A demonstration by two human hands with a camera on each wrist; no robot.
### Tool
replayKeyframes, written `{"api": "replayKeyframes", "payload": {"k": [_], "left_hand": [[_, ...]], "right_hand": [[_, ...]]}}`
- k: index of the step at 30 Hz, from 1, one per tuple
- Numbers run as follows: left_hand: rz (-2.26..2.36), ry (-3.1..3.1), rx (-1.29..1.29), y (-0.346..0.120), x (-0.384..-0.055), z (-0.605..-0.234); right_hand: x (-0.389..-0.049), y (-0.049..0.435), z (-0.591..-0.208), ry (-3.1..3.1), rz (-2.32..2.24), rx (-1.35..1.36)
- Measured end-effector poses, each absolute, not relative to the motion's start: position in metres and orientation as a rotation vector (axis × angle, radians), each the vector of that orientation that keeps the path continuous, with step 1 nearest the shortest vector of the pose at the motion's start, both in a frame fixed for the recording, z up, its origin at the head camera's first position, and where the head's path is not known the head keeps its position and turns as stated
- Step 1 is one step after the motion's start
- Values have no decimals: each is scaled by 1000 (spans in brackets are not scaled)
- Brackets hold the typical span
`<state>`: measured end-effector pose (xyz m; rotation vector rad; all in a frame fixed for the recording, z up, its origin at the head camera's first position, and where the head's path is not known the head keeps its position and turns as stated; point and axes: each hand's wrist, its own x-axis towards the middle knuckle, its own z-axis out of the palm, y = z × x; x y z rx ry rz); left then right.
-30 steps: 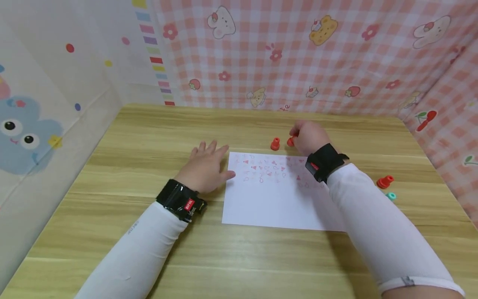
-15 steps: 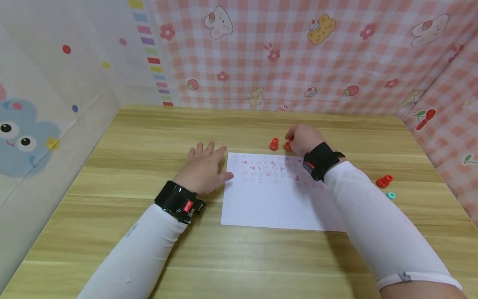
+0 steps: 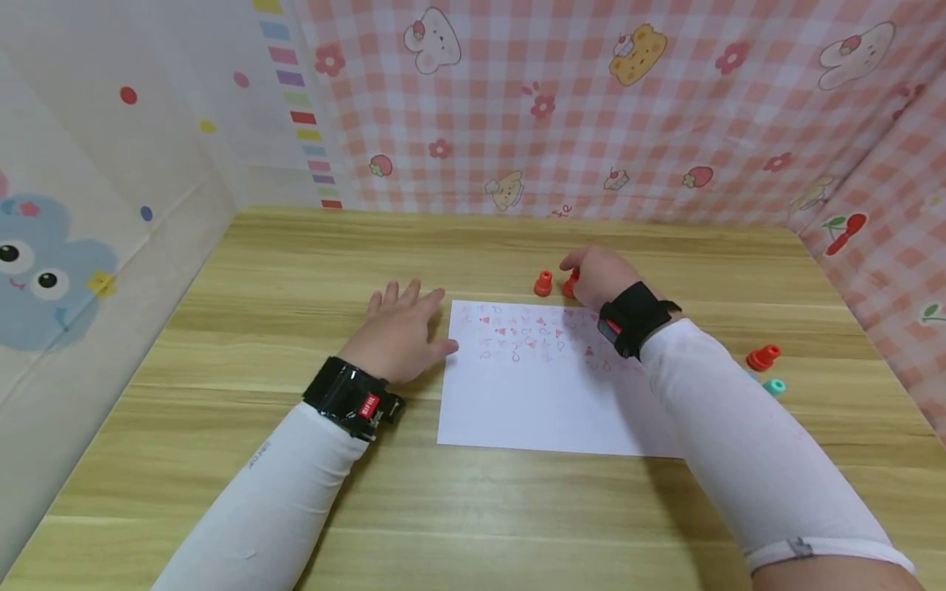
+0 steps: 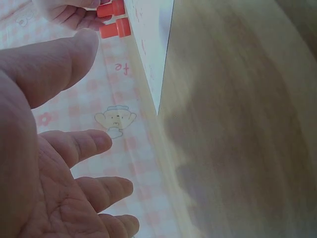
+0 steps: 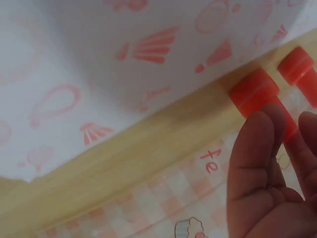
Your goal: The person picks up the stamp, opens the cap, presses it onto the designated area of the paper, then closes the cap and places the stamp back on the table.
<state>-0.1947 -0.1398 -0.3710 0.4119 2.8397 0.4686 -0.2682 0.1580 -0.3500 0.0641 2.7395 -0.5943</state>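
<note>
My right hand [image 3: 608, 279] is at a red stamp [image 5: 255, 91] standing on the table behind the paper. In the right wrist view, the thumb and a finger lie against its handle, while another fingertip stands off to the side. A second red stamp [image 3: 543, 283] stands upright just to the left. The white sheet of paper [image 3: 547, 402] carries rows of red prints, among them shuttlecock and racket shapes, on its upper part. My left hand [image 3: 395, 336] rests with spread fingers on the table, its thumb tip at the paper's left edge.
Right of the paper, a larger red stamp [image 3: 764, 357] lies on its side next to a teal stamp [image 3: 773, 387]. A bit of something blue shows by the right sleeve. A checked cloth [image 3: 576, 148] hangs behind the wooden table [image 3: 517, 525].
At the red stamp, the right hand's index finger has straightened away from the handle. The stamp stands a little closer to its neighbour. My left hand has hardly moved.
</note>
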Motion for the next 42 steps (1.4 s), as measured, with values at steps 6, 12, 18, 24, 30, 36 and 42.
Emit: {"api": "replayKeyframes", "payload": {"k": [6, 12, 18, 24, 30, 36, 42], "left_hand": [[451, 2834, 422, -143, -196, -370], [447, 2838, 401, -148, -198, -372], [461, 2822, 394, -150, -197, -373], [458, 2826, 381, -152, -197, -372], [453, 2823, 383, -154, -197, -373], [457, 2815, 385, -156, -196, -374], [474, 2807, 384, -155, -195, -373]], "right_hand": [[-260, 171, -333, 2743, -556, -73], [-252, 209, -312, 2797, -465, -178], [-238, 273, -310, 2838, -292, -164], [-223, 322, -315, 2811, -144, -144], [-213, 345, -320, 2794, -94, -123], [-212, 355, -330, 2755, -67, -109], [-211, 359, -337, 2743, -49, -109]]}}
